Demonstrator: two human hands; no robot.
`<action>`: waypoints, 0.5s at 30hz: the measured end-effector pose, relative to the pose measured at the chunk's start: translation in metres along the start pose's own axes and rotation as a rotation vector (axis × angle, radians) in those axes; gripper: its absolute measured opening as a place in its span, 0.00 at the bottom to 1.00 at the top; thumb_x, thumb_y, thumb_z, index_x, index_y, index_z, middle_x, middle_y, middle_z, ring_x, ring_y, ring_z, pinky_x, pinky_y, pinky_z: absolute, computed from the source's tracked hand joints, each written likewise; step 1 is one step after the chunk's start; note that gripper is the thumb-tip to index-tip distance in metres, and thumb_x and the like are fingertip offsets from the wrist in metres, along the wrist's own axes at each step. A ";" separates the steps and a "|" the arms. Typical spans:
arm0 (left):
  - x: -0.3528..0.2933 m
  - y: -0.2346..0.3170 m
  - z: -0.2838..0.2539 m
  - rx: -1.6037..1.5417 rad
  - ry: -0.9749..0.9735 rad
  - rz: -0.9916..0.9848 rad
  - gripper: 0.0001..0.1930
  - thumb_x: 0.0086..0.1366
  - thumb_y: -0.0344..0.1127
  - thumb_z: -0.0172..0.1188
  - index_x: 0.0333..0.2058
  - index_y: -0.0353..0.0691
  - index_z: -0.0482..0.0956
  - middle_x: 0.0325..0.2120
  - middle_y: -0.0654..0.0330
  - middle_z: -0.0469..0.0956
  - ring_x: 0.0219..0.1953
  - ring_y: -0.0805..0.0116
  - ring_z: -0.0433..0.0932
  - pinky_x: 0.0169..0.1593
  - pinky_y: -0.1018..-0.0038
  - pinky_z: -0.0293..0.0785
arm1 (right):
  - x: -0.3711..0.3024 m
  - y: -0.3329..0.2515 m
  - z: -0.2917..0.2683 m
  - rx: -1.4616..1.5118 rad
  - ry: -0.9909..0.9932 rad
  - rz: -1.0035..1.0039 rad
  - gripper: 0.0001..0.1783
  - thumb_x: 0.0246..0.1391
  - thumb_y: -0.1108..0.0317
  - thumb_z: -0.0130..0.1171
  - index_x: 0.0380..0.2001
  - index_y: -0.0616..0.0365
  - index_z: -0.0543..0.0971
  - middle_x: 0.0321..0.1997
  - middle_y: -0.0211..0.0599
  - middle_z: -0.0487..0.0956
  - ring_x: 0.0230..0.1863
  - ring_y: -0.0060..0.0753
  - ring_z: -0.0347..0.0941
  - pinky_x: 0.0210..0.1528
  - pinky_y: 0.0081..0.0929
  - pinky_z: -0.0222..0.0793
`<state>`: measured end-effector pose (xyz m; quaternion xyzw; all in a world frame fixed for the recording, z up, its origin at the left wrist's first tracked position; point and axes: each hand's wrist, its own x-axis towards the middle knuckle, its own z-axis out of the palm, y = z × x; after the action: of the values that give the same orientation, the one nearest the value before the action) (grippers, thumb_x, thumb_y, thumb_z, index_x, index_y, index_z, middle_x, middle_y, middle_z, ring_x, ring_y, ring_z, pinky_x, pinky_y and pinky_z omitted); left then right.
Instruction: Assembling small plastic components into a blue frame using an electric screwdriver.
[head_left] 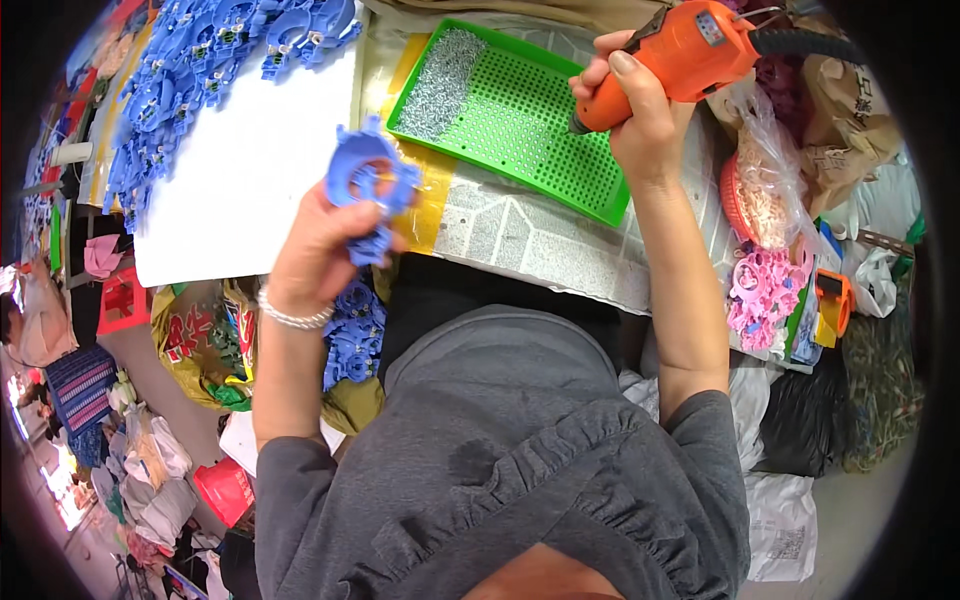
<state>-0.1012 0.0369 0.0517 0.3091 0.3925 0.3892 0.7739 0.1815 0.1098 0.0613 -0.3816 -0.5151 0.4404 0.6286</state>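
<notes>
You wear a dark grey top [480, 380], the knit faintly mottled. Short sleeves [296, 480] end above your elbows. Gathered ruffles [545, 445] in the same grey cross the front on two slants; a small darker patch [480, 462] sits beside the longer one. Hem [500, 322]: rounded. Neckline open. On your left wrist: a pale, silvery bracelet [296, 316], twisted like rope. Left fingers [350, 221] and right fingers [646, 92] are bare, as are both forearms [690, 290].

One orange electric driver [690, 55]. One green perforated plastic tray [540, 110]. One bare left hand [322, 230], one bare right hand [648, 112]. Blue plastic ringed parts [342, 160]: one held, many heaped, too overlapped to count. Small silvery metal pieces [438, 85]: many, uncountable.
</notes>
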 end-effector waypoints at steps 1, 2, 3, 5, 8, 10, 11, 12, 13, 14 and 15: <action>-0.001 -0.008 0.013 -0.052 -0.033 -0.046 0.27 0.51 0.37 0.65 0.48 0.36 0.65 0.40 0.46 0.75 0.25 0.67 0.80 0.24 0.80 0.77 | -0.001 0.005 0.000 0.043 -0.001 0.002 0.18 0.50 0.61 0.52 0.37 0.67 0.69 0.23 0.37 0.73 0.21 0.31 0.70 0.33 0.33 0.72; 0.001 -0.018 0.022 -0.103 -0.071 -0.065 0.27 0.51 0.38 0.65 0.48 0.37 0.65 0.41 0.45 0.75 0.26 0.67 0.80 0.23 0.80 0.77 | -0.003 0.009 0.000 0.042 -0.003 0.005 0.18 0.50 0.61 0.52 0.37 0.67 0.69 0.23 0.37 0.73 0.21 0.31 0.70 0.33 0.33 0.72; 0.003 -0.027 0.029 -0.140 -0.086 -0.072 0.26 0.52 0.38 0.64 0.47 0.39 0.65 0.42 0.45 0.74 0.28 0.66 0.80 0.24 0.80 0.76 | -0.004 0.012 0.000 0.082 -0.026 0.003 0.22 0.51 0.55 0.52 0.37 0.66 0.69 0.22 0.35 0.72 0.21 0.30 0.69 0.34 0.34 0.72; 0.007 -0.040 0.039 -0.273 -0.129 -0.121 0.24 0.53 0.34 0.63 0.48 0.39 0.65 0.42 0.45 0.74 0.30 0.65 0.80 0.27 0.78 0.77 | -0.006 0.017 0.000 0.121 -0.048 0.004 0.26 0.51 0.49 0.52 0.36 0.66 0.69 0.22 0.33 0.71 0.21 0.28 0.68 0.34 0.34 0.72; 0.009 -0.050 0.048 -0.304 -0.153 -0.150 0.26 0.52 0.28 0.62 0.49 0.39 0.64 0.41 0.47 0.74 0.33 0.64 0.79 0.32 0.76 0.77 | -0.007 0.020 -0.001 0.093 -0.077 -0.017 0.35 0.49 0.37 0.51 0.36 0.65 0.69 0.22 0.33 0.70 0.21 0.28 0.68 0.32 0.33 0.71; 0.010 -0.051 0.054 -0.257 -0.125 -0.167 0.28 0.52 0.25 0.61 0.52 0.40 0.62 0.41 0.50 0.74 0.33 0.65 0.80 0.32 0.75 0.77 | -0.008 0.020 -0.001 0.084 -0.054 -0.021 0.38 0.46 0.32 0.50 0.36 0.64 0.69 0.22 0.32 0.70 0.21 0.29 0.68 0.31 0.31 0.69; 0.010 -0.050 0.057 -0.258 -0.124 -0.168 0.28 0.52 0.25 0.61 0.52 0.40 0.62 0.41 0.50 0.74 0.33 0.65 0.80 0.32 0.75 0.77 | -0.008 0.022 -0.001 0.084 -0.054 -0.019 0.38 0.46 0.32 0.50 0.36 0.64 0.69 0.22 0.32 0.70 0.21 0.29 0.68 0.31 0.31 0.69; 0.011 -0.049 0.059 -0.206 -0.107 -0.173 0.28 0.52 0.25 0.61 0.52 0.40 0.62 0.41 0.52 0.74 0.32 0.65 0.80 0.31 0.76 0.78 | -0.008 0.024 -0.002 0.115 -0.059 -0.014 0.38 0.46 0.32 0.50 0.36 0.63 0.69 0.22 0.32 0.70 0.21 0.29 0.67 0.29 0.30 0.68; 0.012 -0.049 0.060 -0.152 -0.090 -0.179 0.28 0.53 0.25 0.61 0.52 0.41 0.62 0.40 0.53 0.75 0.32 0.65 0.80 0.29 0.76 0.78 | -0.008 0.025 -0.003 0.147 -0.064 -0.009 0.38 0.46 0.32 0.50 0.36 0.63 0.69 0.22 0.32 0.70 0.21 0.29 0.67 0.28 0.30 0.66; 0.012 -0.049 0.060 -0.153 -0.088 -0.180 0.28 0.53 0.25 0.61 0.52 0.41 0.62 0.40 0.53 0.75 0.32 0.65 0.80 0.29 0.76 0.78 | -0.008 0.026 -0.004 0.148 -0.065 -0.008 0.38 0.46 0.32 0.50 0.36 0.63 0.69 0.22 0.32 0.70 0.21 0.29 0.67 0.28 0.30 0.66; 0.012 -0.049 0.059 -0.138 -0.092 -0.167 0.27 0.53 0.25 0.60 0.52 0.39 0.62 0.42 0.51 0.74 0.33 0.64 0.80 0.29 0.77 0.78 | -0.008 0.026 -0.005 0.143 -0.074 -0.003 0.38 0.46 0.32 0.50 0.36 0.62 0.69 0.22 0.32 0.70 0.22 0.29 0.67 0.28 0.29 0.66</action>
<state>-0.0283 0.0120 0.0384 0.2387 0.3532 0.3348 0.8403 0.1818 0.1109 0.0333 -0.3184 -0.5059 0.4890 0.6353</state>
